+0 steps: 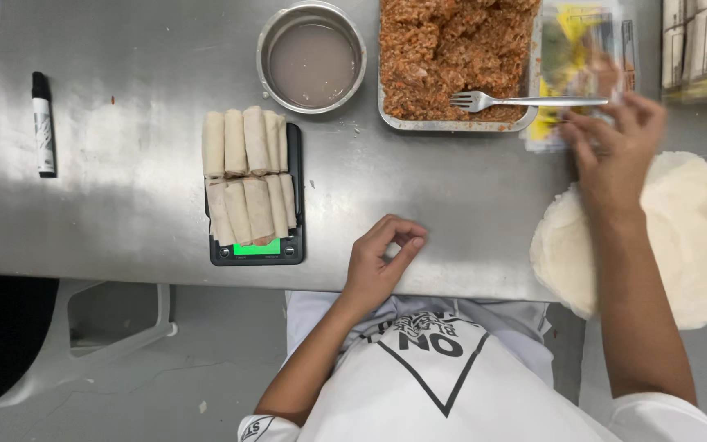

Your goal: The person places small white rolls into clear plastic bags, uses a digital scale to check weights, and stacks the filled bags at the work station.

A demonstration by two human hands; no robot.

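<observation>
A: Steel table [124, 180] first, wide and bare in the middle. Stack of round wrappers [697, 237] overhanging the table's near right edge. Could slide off with one careless tug.

B: Agreed. Then the tray of reddish filling [443, 57] at the table's far side, fork [525, 101] lying across its rim, handle poking out to the right.

A: Right hand [615, 155] spread open, blurred, between that handle and the wrappers, fingers apart, gripping nothing visible. Easy to knock the fork and flick filling onto the table.

B: Rolled pieces [247, 172] piled in two rows on the small scale [257, 245], left of table centre. Top row leaning out past the platform; might roll off with a bump.

A: Metal bowl [311, 57] of cloudy paste beyond the scale, close to the tray. Spill risk if jostled.

B: Left hand [382, 262] resting at the table's near edge, thumb and forefinger pinched together, otherwise empty, just right of the scale.

A: Black-capped marker [42, 123] far left on the table, well apart.
</observation>
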